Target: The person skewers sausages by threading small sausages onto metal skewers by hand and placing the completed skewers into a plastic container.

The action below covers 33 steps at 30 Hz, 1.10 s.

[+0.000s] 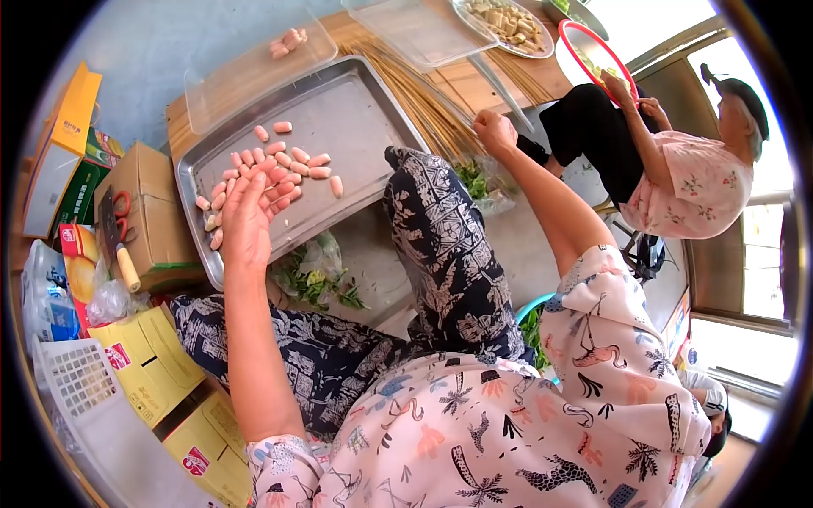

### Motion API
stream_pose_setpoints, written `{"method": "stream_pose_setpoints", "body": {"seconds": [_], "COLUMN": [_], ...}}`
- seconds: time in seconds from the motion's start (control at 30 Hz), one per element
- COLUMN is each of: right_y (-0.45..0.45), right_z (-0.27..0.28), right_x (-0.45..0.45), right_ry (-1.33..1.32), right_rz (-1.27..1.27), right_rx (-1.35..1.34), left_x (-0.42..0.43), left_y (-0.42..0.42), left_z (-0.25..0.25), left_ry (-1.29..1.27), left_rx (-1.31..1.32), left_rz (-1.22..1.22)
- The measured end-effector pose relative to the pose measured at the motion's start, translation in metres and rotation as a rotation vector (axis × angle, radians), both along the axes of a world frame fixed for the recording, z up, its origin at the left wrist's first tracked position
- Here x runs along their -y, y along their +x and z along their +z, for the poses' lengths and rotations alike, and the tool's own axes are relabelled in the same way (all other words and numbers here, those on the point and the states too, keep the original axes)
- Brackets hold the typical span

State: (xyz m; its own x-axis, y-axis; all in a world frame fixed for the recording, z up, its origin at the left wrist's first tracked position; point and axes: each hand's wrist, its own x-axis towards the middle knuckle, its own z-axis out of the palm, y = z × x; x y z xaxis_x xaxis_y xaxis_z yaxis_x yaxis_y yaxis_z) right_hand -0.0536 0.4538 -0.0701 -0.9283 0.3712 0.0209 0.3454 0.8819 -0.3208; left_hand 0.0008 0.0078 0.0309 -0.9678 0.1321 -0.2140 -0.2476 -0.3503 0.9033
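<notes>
Short pink sausages (318,160) lie in a loose heap on the left half of a metal tray (379,102). My left hand (247,212) is over the heap, its fingers curled around a few sausages; exactly how many is hidden. At the right, beyond the tray, my right hand (495,133) is closed in a pinch at the end of a thin bamboo skewer. Many more bamboo skewers (423,91) lie in a spread bundle on the wooden table (340,29), between the tray and that hand.
A clear plastic lid (216,95) with a few sausages lies behind the tray. A plate of cut pieces (508,25) stands farther back. Another person (690,182) sits at the right with a red-rimmed basin (584,46). Boxes (152,203), scissors and a knife (125,262) line the left.
</notes>
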Motion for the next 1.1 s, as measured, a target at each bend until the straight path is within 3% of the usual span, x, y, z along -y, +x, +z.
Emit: {"method": "stream_pose_setpoints", "body": {"seconds": [0.3, 0.37, 0.4, 0.47, 0.5, 0.6, 0.77, 0.83, 1.0, 1.1], "right_y": [0.01, 0.017, 0.024, 0.042, 0.053, 0.076, 0.108, 0.113, 0.123, 0.128], "right_z": [0.017, 0.045, 0.058, 0.086, 0.103, 0.148, 0.212, 0.211, 0.204, 0.208], "right_x": [-0.001, 0.004, 0.008, 0.017, 0.03, 0.059, 0.136, 0.16, 0.2, 0.212], "right_ry": [-0.057, -0.566, -0.563, -1.101, -1.164, -1.091, -0.721, -0.508, -0.392, -0.309], "right_rz": [0.059, 0.027, 0.029, 0.066, 0.04, 0.198, 0.512, 0.668, 0.848, 0.947], "right_rx": [0.001, 0.2, 0.198, 0.245, 0.205, 0.183, 0.188, 0.073, 0.05, 0.005], "left_x": [0.002, 0.001, 0.001, -0.001, -0.001, -0.002, -0.009, -0.008, -0.002, -0.001], "left_y": [-0.003, -0.002, -0.001, 0.001, 0.0, -0.004, 0.004, 0.004, 0.005, 0.006], "left_z": [-0.006, -0.002, -0.001, 0.002, 0.001, -0.011, -0.001, -0.004, -0.003, -0.005], "left_ry": [-0.011, -0.004, -0.001, 0.011, 0.012, 0.018, 0.108, 0.247, 0.324, 0.382], "left_rx": [0.019, -0.002, -0.004, -0.03, -0.032, -0.004, 0.035, 0.068, 0.068, 0.057], "left_rz": [-0.022, -0.031, -0.029, -0.042, -0.037, -0.02, -0.169, -0.281, -0.252, -0.005]}}
